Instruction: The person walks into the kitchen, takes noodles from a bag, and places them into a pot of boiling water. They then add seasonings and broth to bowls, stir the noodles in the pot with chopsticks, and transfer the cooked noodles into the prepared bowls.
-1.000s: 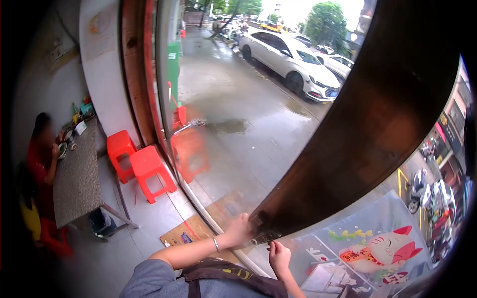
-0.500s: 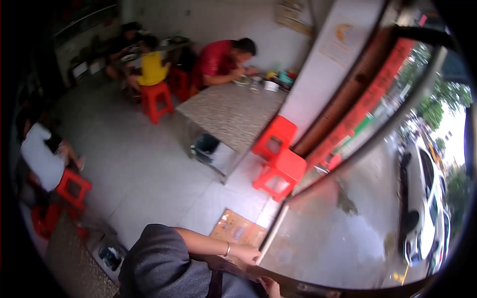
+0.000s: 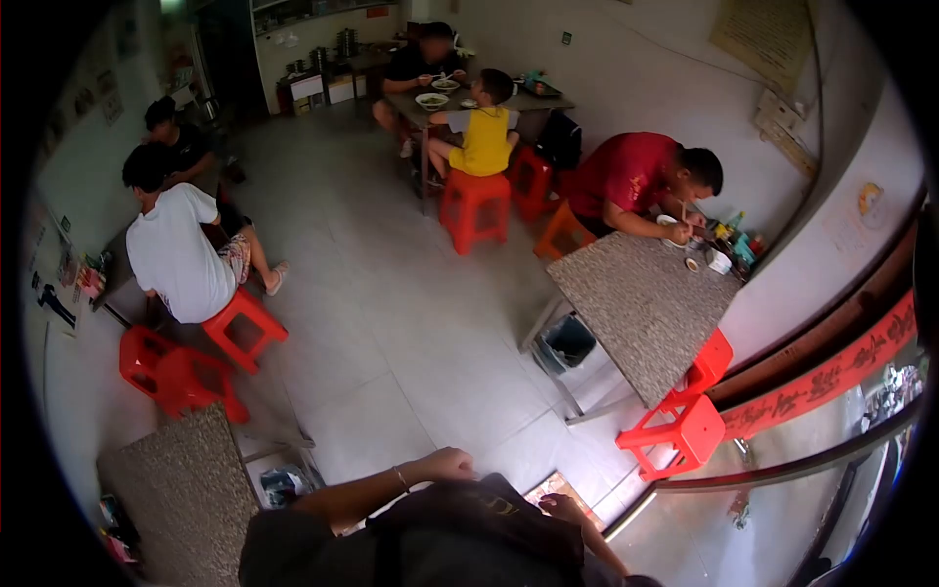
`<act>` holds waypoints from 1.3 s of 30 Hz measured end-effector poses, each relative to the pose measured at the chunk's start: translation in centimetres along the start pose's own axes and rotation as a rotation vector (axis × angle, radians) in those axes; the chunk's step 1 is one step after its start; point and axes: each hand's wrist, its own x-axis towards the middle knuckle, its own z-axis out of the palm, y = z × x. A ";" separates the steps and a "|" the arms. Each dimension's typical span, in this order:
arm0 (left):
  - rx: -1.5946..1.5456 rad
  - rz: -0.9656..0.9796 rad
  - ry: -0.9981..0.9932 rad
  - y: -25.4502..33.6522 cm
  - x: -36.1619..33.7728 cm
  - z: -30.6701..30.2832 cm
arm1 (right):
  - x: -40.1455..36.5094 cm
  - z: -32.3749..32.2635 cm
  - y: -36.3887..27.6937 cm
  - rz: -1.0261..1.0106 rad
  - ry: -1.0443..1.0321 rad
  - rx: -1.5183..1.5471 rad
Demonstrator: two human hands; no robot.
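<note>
My left hand point(image 3: 445, 465), with a thin bracelet at the wrist, is held out before my body. Its fingers are curled closed beside the upper edge of my dark apron point(image 3: 499, 504), which has some printing on it. On the other side of the cloth is my right hand point(image 3: 562, 507), its fingers bent inward. What either hand holds, if anything, is hidden. Below the right hand, a flat piece of cardboard point(image 3: 577, 492) lies on the tiled floor.
Ahead right stands a speckled table point(image 3: 636, 303) where a person in red point(image 3: 626, 176) eats. Red stools point(image 3: 685, 435) are beside it. Another table point(image 3: 181, 489) is close on my left. Further back sit people in white point(image 3: 176, 254) and yellow point(image 3: 486, 142). The glass doorway edge curves at right.
My view has swung left from the street and parked cars to the room's interior. My hands are now further apart, in front of the apron.
</note>
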 end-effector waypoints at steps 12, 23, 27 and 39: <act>-0.443 -0.426 0.641 -12.2 3.7 -22.3 | 41.5 -14.7 -2.5 -0.312 -0.139 -0.422; -0.615 -0.499 0.849 -26.5 6.9 -39.5 | 74.4 -17.4 -50.5 -0.762 -0.089 -0.351; -0.707 -0.583 0.867 -30.6 7.1 -55.3 | 82.7 -15.4 -61.0 -0.686 -0.176 -0.316; -0.353 -0.152 0.824 -46.0 11.4 -103.1 | 108.3 -22.4 -77.4 -0.168 -0.310 -0.593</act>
